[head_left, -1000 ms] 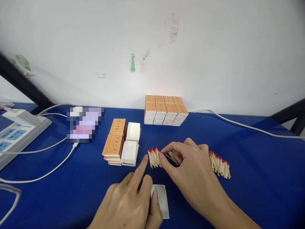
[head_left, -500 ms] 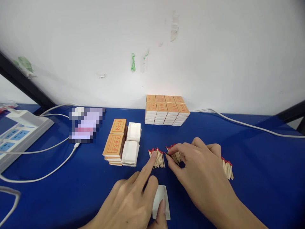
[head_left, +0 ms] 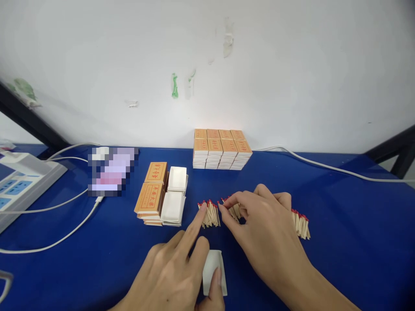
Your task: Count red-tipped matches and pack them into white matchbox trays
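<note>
A row of red-tipped matches lies on the blue table. A small separated bunch of matches (head_left: 210, 214) sits at the row's left end. My left hand (head_left: 177, 272) pins a white inner matchbox tray (head_left: 212, 268) under its thumb, and its index finger stretches out to touch that bunch. My right hand (head_left: 264, 231) rests over the main pile of matches (head_left: 300, 223), with thumb and index finger pinched on a few matches at the pile's left end (head_left: 232, 210).
Left of the matches are stacks of orange matchbox sleeves (head_left: 151, 194) and white trays (head_left: 175, 194). A block of finished matchboxes (head_left: 222, 149) stands against the white wall. A phone (head_left: 112, 170), white cables (head_left: 58, 235) and a power strip (head_left: 19, 181) lie at left.
My right hand slid left along the pile and pinched a few matches. My left index finger moved forward onto the small bunch. The camera shifted slightly.
</note>
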A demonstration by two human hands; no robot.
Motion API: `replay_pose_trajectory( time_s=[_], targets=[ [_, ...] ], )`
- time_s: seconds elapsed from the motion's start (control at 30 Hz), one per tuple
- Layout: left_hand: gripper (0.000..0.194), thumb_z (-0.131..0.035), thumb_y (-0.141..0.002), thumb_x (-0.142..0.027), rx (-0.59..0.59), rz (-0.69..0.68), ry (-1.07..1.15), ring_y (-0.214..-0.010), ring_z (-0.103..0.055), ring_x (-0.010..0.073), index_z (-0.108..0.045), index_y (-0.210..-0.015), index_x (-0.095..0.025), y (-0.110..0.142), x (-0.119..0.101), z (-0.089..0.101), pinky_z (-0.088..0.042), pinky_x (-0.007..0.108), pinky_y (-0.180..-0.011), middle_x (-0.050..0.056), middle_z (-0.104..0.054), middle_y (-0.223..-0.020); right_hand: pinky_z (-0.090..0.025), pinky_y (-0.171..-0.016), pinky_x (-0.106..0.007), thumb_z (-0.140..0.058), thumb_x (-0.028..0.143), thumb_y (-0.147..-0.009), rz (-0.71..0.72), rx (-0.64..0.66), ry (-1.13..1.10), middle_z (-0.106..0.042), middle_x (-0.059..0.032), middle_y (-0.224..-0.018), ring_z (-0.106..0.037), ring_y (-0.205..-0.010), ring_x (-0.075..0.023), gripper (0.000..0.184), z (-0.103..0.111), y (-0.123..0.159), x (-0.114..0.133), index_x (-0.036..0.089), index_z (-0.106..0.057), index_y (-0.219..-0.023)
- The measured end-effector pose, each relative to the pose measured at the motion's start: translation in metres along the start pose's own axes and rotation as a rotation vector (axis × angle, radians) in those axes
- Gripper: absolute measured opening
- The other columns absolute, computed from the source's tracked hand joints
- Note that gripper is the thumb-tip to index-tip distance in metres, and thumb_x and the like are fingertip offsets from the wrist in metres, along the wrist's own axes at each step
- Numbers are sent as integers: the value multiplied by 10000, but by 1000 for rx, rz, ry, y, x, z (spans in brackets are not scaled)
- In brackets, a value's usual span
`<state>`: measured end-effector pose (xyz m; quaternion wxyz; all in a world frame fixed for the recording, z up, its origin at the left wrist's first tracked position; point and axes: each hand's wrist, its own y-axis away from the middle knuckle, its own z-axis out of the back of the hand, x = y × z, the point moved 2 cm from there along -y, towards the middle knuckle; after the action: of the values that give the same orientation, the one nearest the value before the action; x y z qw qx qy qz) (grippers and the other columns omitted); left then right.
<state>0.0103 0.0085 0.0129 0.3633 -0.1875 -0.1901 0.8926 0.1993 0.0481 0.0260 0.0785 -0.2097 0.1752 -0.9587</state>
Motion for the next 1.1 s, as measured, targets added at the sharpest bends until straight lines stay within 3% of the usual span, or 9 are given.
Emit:
replay_pose_trajectory(
  time_s=[0.2,0.47,1.1],
  targets=[
    [140,-507,-979,-194,-37,37,-27,-879,-867,304,-646,-983,-177,1,-2,3,-735,388,-598,275,-677,-1513,-286,-818,-439,-755,286,-960,-124,46,-160,-612,28,-599,-561,-763,-236,230,-4,-7,12,264,-732,-733],
    [161,-506,-1012,-188,-4,58,-26,-843,-865,307,-666,-1004,-172,3,-2,5,-724,409,-564,276,-653,-1539,-290,-824,-445,-729,336,-1012,-72,19,-103,-641,5,-623,-549,-780,-237,340,-6,-5,12,253,-698,-684],
    [191,-503,-996,-187,8,64,-30,-805,-860,303,-685,-946,-163,1,-2,4,-739,426,-608,283,-671,-1510,-294,-798,-435,-749,257,-956,-56,19,-120,-581,26,-585,-544,-747,-222,279,-3,-1,10,257,-696,-682]
  ],
)
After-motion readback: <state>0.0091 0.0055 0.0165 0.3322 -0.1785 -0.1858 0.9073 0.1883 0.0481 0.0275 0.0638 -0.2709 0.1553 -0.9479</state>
